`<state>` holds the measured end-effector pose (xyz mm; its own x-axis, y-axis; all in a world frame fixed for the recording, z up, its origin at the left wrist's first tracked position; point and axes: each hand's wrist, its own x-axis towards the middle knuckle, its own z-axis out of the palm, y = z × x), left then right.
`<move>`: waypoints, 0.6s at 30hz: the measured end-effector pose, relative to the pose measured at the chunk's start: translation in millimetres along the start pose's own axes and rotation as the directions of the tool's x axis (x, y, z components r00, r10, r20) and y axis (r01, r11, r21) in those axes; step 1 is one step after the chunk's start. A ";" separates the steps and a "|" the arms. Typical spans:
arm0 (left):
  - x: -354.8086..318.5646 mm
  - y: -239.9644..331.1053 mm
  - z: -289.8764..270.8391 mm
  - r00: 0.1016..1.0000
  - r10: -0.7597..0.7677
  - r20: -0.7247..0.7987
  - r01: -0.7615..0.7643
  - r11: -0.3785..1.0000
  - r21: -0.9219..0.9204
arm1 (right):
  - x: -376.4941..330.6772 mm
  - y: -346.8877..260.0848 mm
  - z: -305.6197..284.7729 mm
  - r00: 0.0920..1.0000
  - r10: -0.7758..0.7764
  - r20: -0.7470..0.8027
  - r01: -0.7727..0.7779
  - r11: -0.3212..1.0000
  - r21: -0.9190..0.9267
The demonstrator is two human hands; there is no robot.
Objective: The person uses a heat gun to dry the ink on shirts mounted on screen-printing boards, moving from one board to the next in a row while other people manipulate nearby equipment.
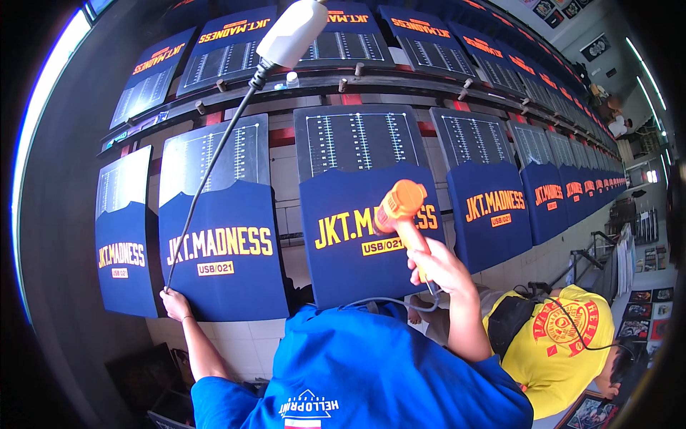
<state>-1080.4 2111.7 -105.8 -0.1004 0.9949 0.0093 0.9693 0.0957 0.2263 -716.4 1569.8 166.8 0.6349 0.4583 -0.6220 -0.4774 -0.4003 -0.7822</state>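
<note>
My right hand [443, 268] is closed round the handle of an orange hair dryer [406, 202]. The dryer's nozzle hangs over the printed lettering of a navy T-shirt [350, 277], hiding part of it. From the handle's lower end a grey cord [421, 306] loops left, in front of my blue shirt. At lower left, my left hand [176, 304] is closed at the lower end of a dark cable [214, 159], beside the corner of another navy shirt [236, 293]. That cable runs up to a white plastic fitting [293, 34] hanging near the camera.
More navy shirts on dark boards [361, 136] line both sides of a long rail [386, 84], stretching away right. A small bottle [292, 79] stands on the rail. Close at my right, a person in a yellow shirt [557, 336] bends over. Another person [620, 127] is far off right.
</note>
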 end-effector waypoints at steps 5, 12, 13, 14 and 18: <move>0.0 1.1 0.3 1.000 -0.017 -0.023 0.017 1.000 0.006 | -5.5 13.1 5.3 0.999 0.000 0.045 -0.001 1.000 0.014; -1.0 5.8 -3.2 1.000 -0.011 -0.013 0.011 1.000 -0.003 | 23.7 6.3 15.6 0.998 -0.061 0.026 0.061 0.998 0.019; -2.1 5.6 -3.5 1.000 -0.002 -0.016 0.002 1.000 -0.008 | 28.7 2.5 16.5 0.997 -0.078 0.010 0.077 0.997 0.017; -3.1 5.4 -3.8 1.000 0.008 -0.019 -0.009 1.000 -0.014 | 31.7 -2.1 17.4 0.997 -0.083 0.003 0.083 0.996 0.023; -4.1 3.0 -5.6 0.999 0.023 -0.022 -0.024 1.000 -0.019 | 32.8 -9.3 17.4 0.996 -0.081 0.026 0.080 0.996 0.027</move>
<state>-1078.3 2107.7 -99.6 -0.0828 0.9959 0.0359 0.9669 0.0715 0.2448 -701.7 1602.4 153.1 0.6557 0.5096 -0.5572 -0.4411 -0.3404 -0.8304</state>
